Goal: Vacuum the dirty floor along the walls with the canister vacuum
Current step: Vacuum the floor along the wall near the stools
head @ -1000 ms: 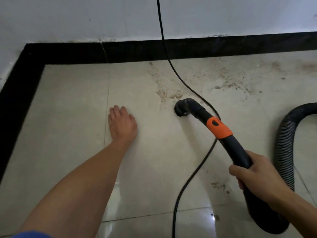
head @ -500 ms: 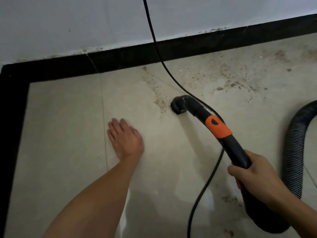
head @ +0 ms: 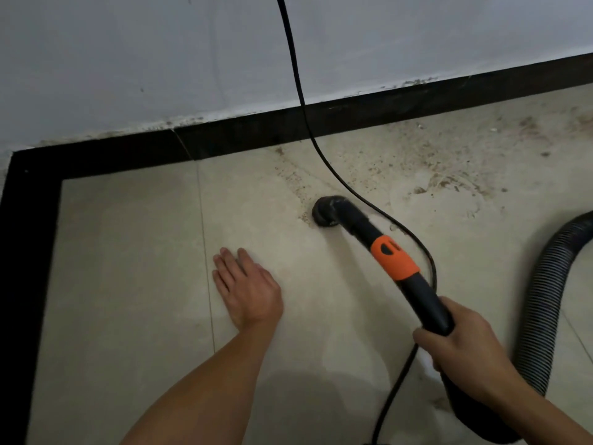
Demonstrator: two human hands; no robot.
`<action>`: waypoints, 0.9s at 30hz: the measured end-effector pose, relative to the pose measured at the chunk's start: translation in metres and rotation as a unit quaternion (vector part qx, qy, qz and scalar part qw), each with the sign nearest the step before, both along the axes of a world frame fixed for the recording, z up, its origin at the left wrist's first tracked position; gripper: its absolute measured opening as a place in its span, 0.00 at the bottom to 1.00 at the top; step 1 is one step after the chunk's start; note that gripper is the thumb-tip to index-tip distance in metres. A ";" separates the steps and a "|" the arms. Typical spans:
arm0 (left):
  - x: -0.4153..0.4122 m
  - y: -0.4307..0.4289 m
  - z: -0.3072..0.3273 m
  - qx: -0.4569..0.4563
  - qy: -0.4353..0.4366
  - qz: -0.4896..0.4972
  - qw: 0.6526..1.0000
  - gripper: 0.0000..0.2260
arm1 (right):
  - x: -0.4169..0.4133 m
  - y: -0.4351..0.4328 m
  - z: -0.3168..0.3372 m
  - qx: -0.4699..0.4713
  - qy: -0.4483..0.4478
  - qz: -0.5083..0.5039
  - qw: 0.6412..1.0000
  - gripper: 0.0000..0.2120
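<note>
Beige tile floor [head: 128,284] fills most of the view, edged by a black baseboard [head: 353,118] that turns a corner at the left, below a pale wall [head: 160,59]. The left hand [head: 247,290] lies flat on the floor, palm down, with its fingers straight, close together and pointing toward the wall. It sits to the left of the vacuum's nozzle [head: 325,211] and apart from it.

The right hand [head: 462,354] has its fingers curled around the black wand [head: 420,297], gripping it just below an orange collar [head: 393,258]. The wand slants up and to the left from that grip. The round nozzle at its end is down on the floor, a short way out from the baseboard.

Brown dirt [head: 442,181] is scattered beside the nozzle and spreads to the right along the baseboard. A thin black cord [head: 298,78] drops from the top edge, crosses the baseboard, passes just right of the nozzle, slips behind the wand and runs on to the bottom edge. The ribbed black hose [head: 542,309] curves down the right side and joins the wand below the right hand.
</note>
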State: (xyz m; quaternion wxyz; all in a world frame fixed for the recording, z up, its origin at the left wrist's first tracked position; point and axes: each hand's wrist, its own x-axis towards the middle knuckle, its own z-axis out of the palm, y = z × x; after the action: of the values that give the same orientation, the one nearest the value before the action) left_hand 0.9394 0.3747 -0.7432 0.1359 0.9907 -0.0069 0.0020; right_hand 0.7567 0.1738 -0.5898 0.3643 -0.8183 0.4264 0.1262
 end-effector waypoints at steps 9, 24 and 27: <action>0.001 0.000 -0.001 -0.001 -0.002 0.001 1.000 0.24 | 0.033 0.009 -0.005 -0.004 -0.015 0.022 1.000 0.08; 0.001 -0.001 0.000 0.009 0.001 -0.002 1.000 0.24 | 0.079 0.011 -0.017 0.017 -0.033 0.042 0.998 0.08; 0.002 -0.002 0.001 0.011 0.008 0.000 1.000 0.25 | 0.099 0.005 -0.019 0.013 -0.054 0.014 0.998 0.08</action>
State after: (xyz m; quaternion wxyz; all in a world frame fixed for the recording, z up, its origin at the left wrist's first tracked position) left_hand 0.9414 0.3727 -0.7422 0.1251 0.9921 -0.0062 -0.0058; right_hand 0.8552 0.1788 -0.6083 0.3960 -0.8248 0.3928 0.0923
